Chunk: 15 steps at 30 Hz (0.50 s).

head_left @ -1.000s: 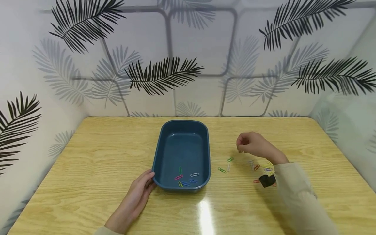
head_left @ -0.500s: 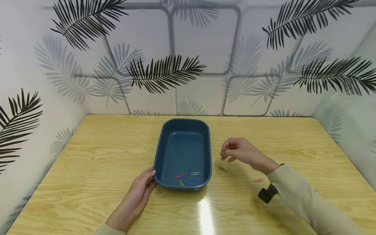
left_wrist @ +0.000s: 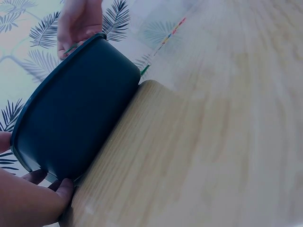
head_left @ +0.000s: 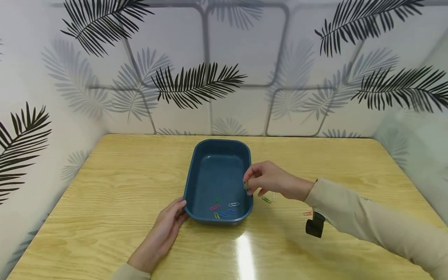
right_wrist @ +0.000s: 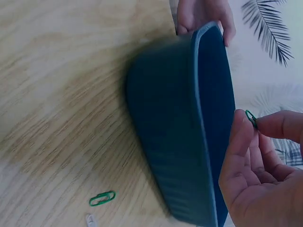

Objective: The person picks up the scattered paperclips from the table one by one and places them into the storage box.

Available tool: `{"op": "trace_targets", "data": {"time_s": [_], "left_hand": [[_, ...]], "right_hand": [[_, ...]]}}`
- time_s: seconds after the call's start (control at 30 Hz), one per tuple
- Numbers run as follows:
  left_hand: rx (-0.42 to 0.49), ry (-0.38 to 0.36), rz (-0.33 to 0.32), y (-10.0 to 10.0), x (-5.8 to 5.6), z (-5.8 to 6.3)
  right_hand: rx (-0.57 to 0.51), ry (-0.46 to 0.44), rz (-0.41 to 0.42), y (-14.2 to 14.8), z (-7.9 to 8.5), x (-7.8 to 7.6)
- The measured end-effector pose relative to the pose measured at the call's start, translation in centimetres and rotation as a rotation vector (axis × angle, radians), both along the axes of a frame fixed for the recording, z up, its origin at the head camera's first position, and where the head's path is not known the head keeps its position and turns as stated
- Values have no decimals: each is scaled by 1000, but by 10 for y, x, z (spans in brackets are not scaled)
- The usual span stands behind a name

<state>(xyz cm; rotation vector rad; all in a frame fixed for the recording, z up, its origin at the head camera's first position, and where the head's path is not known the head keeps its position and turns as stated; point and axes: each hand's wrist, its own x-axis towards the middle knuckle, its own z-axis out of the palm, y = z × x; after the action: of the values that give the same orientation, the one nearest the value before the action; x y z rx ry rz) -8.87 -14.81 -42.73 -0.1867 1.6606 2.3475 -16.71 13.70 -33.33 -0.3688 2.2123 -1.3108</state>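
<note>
My right hand (head_left: pixel 271 181) pinches a green paper clip (right_wrist: pixel 251 118) between thumb and fingertips, over the right rim of a deep blue plastic bin (head_left: pixel 224 175). My left hand (head_left: pixel 164 229) holds that bin at its near left corner, thumb at the rim and fingers against the outer wall, as the left wrist view shows. Inside the bin, near its front end, lie several paper clips, among them a white paper clip (head_left: pixel 233 204), a pink paper clip (head_left: pixel 215 207) and a yellow paper clip (head_left: pixel 217 215).
On the wooden table (head_left: pixel 133 175), just right of the bin, lie another green paper clip (head_left: pixel 266 200) and a clear-white paper clip (head_left: pixel 274 197). Farther right is a red paper clip (head_left: pixel 308 213), partly behind the black wrist camera (head_left: pixel 315 225). A leaf-patterned wall (head_left: pixel 238 109) stands behind the table.
My right hand has moved left from the loose clips to the bin's right rim, bringing a green paper clip from the table. My left hand keeps its hold on the bin.
</note>
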Motion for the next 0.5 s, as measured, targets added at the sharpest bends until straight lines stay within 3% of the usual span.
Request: {"op": "trace_targets", "data": {"time_s": [0.2, 0.5], "left_hand": [[-4, 1, -6, -2, -1, 3], [1, -3, -14, -2, -1, 2]], "right_hand": [[2, -4, 50, -18, 13, -3], [53, 10, 52, -35, 16, -4]]}}
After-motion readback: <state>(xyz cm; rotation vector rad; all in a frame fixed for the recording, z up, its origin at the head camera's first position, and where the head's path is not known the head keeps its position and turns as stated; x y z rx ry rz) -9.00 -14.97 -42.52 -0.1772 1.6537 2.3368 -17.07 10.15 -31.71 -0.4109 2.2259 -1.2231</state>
